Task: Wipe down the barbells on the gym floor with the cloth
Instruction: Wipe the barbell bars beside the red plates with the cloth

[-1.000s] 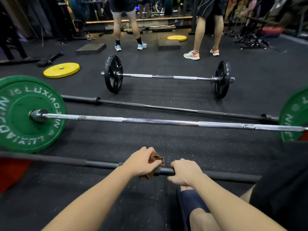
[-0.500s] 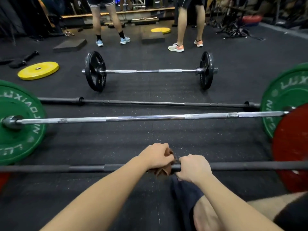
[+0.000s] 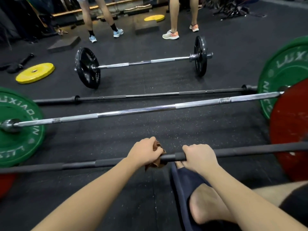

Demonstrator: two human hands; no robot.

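Altogether four barbells (image 3: 80,165) (image 3: 136,110) (image 3: 150,94) (image 3: 143,62), one cloth (image 3: 157,146).

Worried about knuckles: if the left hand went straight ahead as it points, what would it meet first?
The left hand, gripping the cloth, would cross bare floor and probably meet the chrome barbell; depth is unclear.

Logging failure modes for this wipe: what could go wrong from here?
1. The nearest black barbell sits on round red plates; a hard wipe could roll it onto the bare toes in the navy slide sandal right beside it.
2. The left hand holds the brown cloth bunched, so it may skip parts of the shaft.
3. The right hand grips the bar bare beside the cloth and may smudge wiped metal.
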